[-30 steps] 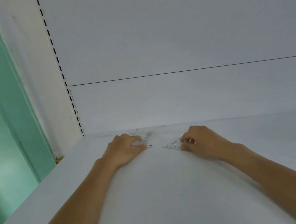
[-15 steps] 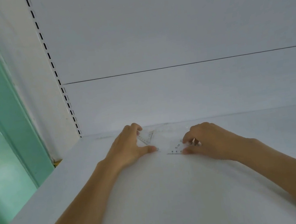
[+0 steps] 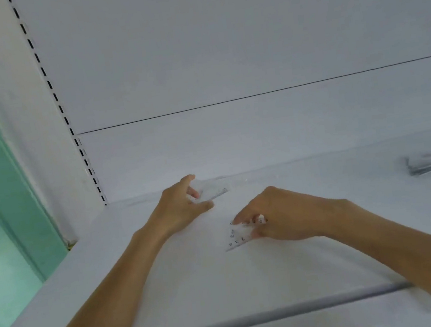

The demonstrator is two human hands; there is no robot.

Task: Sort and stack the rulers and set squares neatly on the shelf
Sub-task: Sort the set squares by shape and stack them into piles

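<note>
A clear set square [image 3: 236,238] is pinched at one corner between the thumb and fingertips of the right hand [image 3: 284,216], well right of the slotted upright [image 3: 81,150]. A second clear piece [image 3: 212,191] is held between the thumb and fingers of the left hand [image 3: 179,209], nearer that upright. Slippage is judged likely, since both are thin, smooth, glossy plastic. Being nearly invisible against the matt white shelf [image 3: 225,285], their edges could be misaligned in stacking. Printed numerals are seen on the triangular one.
</note>
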